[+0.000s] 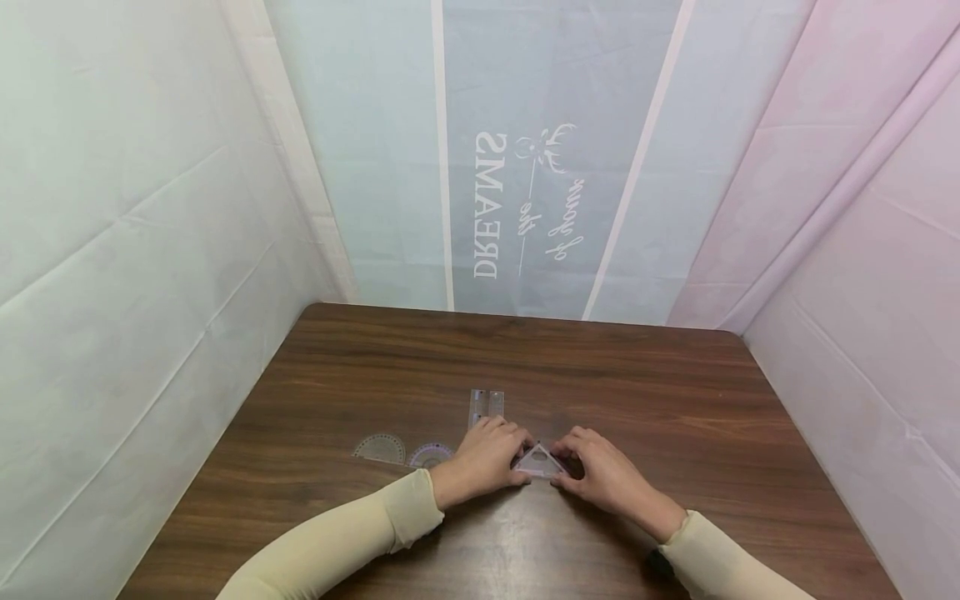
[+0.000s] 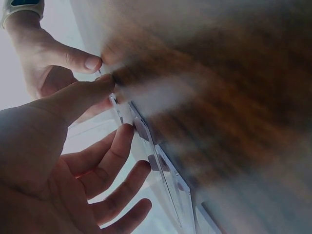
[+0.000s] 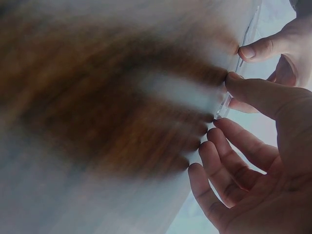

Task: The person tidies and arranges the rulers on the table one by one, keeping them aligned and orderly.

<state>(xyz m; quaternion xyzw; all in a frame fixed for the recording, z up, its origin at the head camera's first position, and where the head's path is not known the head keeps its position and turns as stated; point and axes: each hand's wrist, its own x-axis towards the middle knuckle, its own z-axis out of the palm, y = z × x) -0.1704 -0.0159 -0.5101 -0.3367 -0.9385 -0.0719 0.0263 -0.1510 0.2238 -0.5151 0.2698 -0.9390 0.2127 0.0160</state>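
A clear plastic set square (image 1: 542, 472) lies on the table in the head view, its peak pointing away from me. My left hand (image 1: 483, 457) pinches its left corner between thumb and fingertips. At the right corner my right hand (image 1: 606, 477) does the same, with thumb on the near side. Beyond my left hand, a clear ruler (image 1: 487, 403) is partly hidden by the knuckles. In the left wrist view, thin clear plastic edges (image 2: 176, 192) run past my left fingertips. The right wrist view has my right fingertips (image 3: 196, 170) down at the tabletop.
Two clear protractors lie left of my left hand: one plain (image 1: 381, 448), the other with purple marking (image 1: 431, 453) and close to the left wrist. The brown wood-grain table (image 1: 637, 375) meets cloth hangings (image 1: 390, 208) at the back and sides.
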